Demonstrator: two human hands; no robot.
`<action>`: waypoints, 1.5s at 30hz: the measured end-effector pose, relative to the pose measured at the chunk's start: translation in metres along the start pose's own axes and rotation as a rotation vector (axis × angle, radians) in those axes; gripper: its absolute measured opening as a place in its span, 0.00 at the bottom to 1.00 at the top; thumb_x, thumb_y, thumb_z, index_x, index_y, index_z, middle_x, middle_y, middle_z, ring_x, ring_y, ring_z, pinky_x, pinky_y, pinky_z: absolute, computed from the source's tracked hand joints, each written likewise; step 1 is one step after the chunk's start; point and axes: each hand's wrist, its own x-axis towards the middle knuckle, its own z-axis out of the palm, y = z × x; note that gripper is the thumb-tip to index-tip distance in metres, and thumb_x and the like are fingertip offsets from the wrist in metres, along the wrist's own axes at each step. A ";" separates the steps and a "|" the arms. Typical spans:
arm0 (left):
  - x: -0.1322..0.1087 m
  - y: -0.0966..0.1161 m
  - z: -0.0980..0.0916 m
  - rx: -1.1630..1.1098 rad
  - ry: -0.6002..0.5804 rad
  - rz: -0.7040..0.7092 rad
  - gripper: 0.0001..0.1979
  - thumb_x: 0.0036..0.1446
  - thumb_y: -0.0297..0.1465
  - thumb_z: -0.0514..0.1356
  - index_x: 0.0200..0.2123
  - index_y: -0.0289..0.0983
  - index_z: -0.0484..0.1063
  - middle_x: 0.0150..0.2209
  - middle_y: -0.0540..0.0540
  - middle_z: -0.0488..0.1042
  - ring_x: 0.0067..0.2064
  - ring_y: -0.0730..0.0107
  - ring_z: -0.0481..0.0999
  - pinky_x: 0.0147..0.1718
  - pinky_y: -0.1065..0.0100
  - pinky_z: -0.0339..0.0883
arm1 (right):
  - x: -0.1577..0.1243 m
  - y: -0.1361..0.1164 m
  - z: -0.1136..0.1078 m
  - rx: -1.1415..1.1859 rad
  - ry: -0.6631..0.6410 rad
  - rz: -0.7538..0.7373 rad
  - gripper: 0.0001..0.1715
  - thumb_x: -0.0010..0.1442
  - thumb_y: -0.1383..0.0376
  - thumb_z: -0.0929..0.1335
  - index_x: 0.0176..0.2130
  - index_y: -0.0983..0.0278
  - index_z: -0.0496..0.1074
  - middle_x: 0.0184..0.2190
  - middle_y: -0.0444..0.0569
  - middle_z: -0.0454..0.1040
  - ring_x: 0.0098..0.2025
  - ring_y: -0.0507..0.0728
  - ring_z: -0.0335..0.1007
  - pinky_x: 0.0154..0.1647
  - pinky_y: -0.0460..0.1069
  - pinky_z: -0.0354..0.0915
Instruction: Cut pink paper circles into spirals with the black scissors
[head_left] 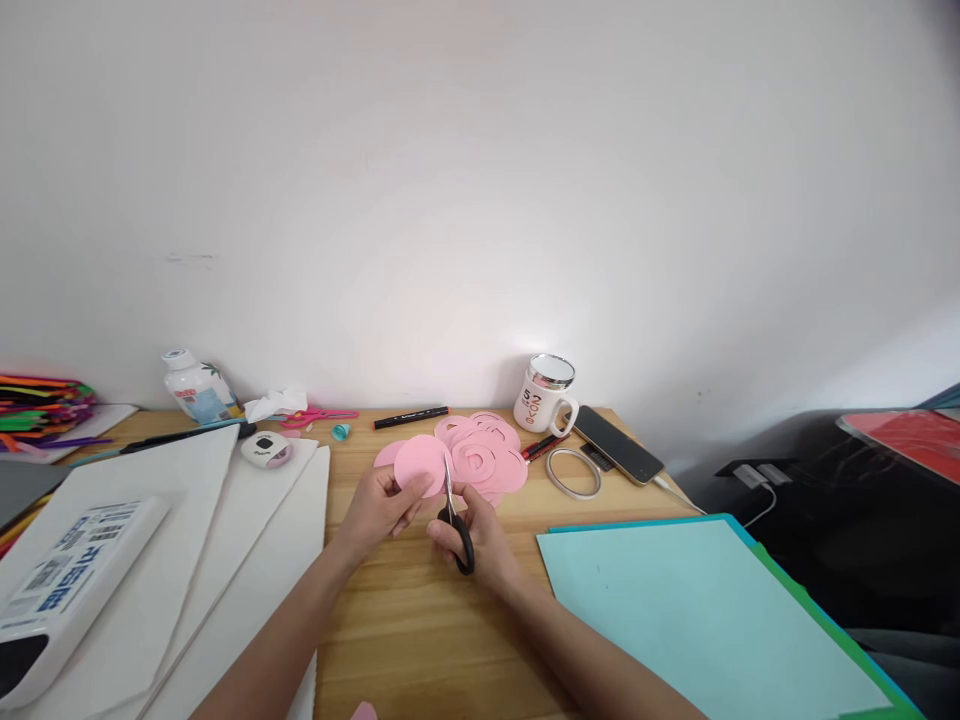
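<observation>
Near the middle of the wooden desk (420,620), my left hand (379,508) pinches a round pink paper disc (418,463) between thumb and fingers. Black-handled scissors (456,535) are in my right hand (476,535), their blades pointing away from me at the disc's right edge. Whether the blades touch the paper is hard to tell. Behind the disc and scissors lies a loose pile of cut pink paper pieces (487,450), some of them curled in spirals.
A white mug (536,400), a tape ring (574,473) and a phone (619,445) lie right of the pile. Light blue sheets (697,610) cover the right front. White boards (277,590), a bottle (199,388) and a black marker (411,418) are at left and back.
</observation>
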 end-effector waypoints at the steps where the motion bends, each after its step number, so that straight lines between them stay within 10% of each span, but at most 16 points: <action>1: 0.000 0.000 0.000 -0.020 0.013 -0.002 0.20 0.49 0.42 0.59 0.15 0.36 0.59 0.10 0.57 0.59 0.11 0.84 0.53 0.11 0.77 0.43 | 0.000 0.000 0.000 0.004 0.000 0.000 0.28 0.45 0.56 0.73 0.40 0.62 0.57 0.11 0.32 0.62 0.13 0.47 0.53 0.13 0.41 0.46; 34: 0.002 -0.003 -0.003 0.011 -0.004 0.017 0.16 0.48 0.39 0.61 0.18 0.36 0.61 0.09 0.59 0.56 0.12 0.83 0.51 0.12 0.77 0.44 | 0.000 -0.003 -0.001 -0.054 0.017 -0.003 0.30 0.46 0.55 0.71 0.43 0.63 0.57 0.13 0.33 0.62 0.15 0.48 0.54 0.15 0.42 0.49; 45: 0.003 -0.003 0.000 -0.143 -0.016 -0.039 0.16 0.46 0.41 0.62 0.20 0.35 0.65 0.15 0.53 0.70 0.11 0.80 0.62 0.08 0.76 0.52 | 0.001 0.001 0.001 -0.015 0.019 0.014 0.32 0.44 0.52 0.73 0.41 0.62 0.56 0.12 0.33 0.62 0.13 0.48 0.54 0.15 0.42 0.48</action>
